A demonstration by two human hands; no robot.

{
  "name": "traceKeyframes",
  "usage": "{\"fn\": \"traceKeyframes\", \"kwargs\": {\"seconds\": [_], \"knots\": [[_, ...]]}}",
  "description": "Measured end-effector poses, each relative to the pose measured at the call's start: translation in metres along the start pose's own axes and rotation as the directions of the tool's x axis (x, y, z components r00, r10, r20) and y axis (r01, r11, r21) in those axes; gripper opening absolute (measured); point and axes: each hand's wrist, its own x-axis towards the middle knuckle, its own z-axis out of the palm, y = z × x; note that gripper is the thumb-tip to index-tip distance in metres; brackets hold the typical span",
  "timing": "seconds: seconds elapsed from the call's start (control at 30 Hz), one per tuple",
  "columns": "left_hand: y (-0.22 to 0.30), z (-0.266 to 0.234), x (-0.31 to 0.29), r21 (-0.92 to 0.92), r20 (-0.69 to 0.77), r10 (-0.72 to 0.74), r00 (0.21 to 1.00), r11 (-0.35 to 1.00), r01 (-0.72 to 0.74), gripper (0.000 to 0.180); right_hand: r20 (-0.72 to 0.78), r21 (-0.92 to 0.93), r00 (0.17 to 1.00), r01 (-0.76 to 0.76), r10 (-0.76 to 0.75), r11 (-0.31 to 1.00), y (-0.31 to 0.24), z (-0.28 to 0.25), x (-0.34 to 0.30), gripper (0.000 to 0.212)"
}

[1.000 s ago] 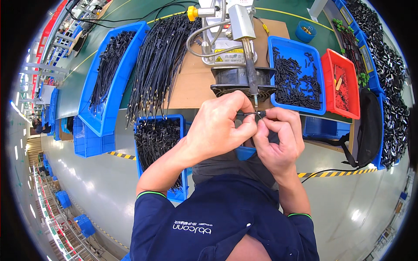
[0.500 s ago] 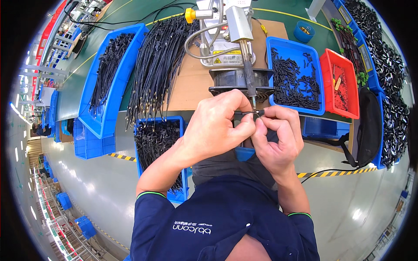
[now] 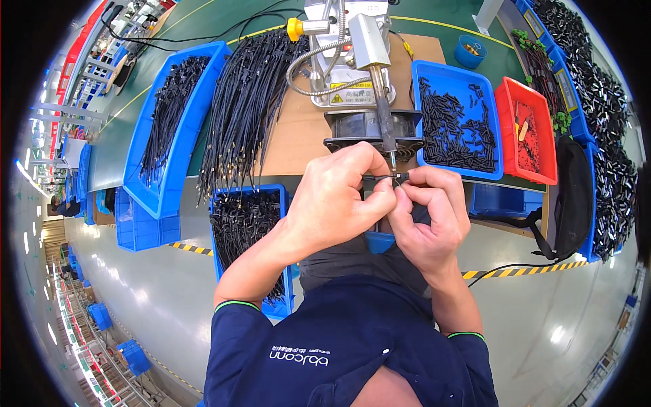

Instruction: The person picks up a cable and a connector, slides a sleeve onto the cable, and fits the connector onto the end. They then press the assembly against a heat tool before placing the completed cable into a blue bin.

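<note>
Both hands meet below the tip of a soldering iron [image 3: 385, 115] that points down from a bench-mounted soldering machine [image 3: 342, 74]. Between thumb and fingers, my left hand [image 3: 336, 200] pinches a thin black cable [image 3: 375, 178]. The fingers of my right hand [image 3: 434, 217] are closed on a small black connector [image 3: 403, 178] at the cable's end. The hot tip comes down right at the joint between them; whether it touches is too small to tell. Just behind the hands stands a black spool [image 3: 373, 125].
Right of the machine are a blue tray of short black sleeves [image 3: 415, 68], a red tray [image 3: 510, 88] and a small blue cup [image 3: 470, 51]. Black cables [image 3: 247, 102] lie to the left, beside a long blue tray [image 3: 135, 169]. A lower blue bin [image 3: 285, 298] holds more cables.
Both hands hold nearly the same pose at the iron's tip. The whole view has shifted very slightly; nothing is let go or picked up.
</note>
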Motion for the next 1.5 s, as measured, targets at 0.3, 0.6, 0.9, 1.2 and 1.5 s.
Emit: {"fn": "traceKeyframes", "kwargs": {"seconds": [0.3,0.6,0.9,1.2,1.5], "knots": [[-0.002,0.006,-0.01,-0.026,0.009,-0.065,0.998,0.998,0.065,0.011,0.02,-0.004,1.0,-0.002,0.002,1.0,0.0,-0.003,-0.007,0.024],[0.001,-0.002,-0.021,-0.118,0.14,-0.258,0.956,0.954,0.274,0.008,0.074,0.241,0.975,-0.222,0.21,0.945,-0.005,-0.021,-0.019,0.016],[-0.005,0.011,-0.035,-0.549,0.386,-0.361,0.849,0.649,0.527,0.006,0.439,0.536,0.711,-0.698,0.55,0.475,-0.011,-0.038,-0.037,0.023],[-0.027,0.012,-0.065,-0.006,0.138,-0.022,0.99,1.0,0.023,0.011,0.396,0.073,0.693,-0.677,0.602,0.732,0.017,-0.062,-0.008,0.021],[-0.083,-0.041,-0.142,0.26,-0.159,-0.512,0.844,0.803,0.536,0.017,0.281,-0.715,0.838,-0.143,0.469,0.684,0.112,-0.063,0.04,0.021]]}}
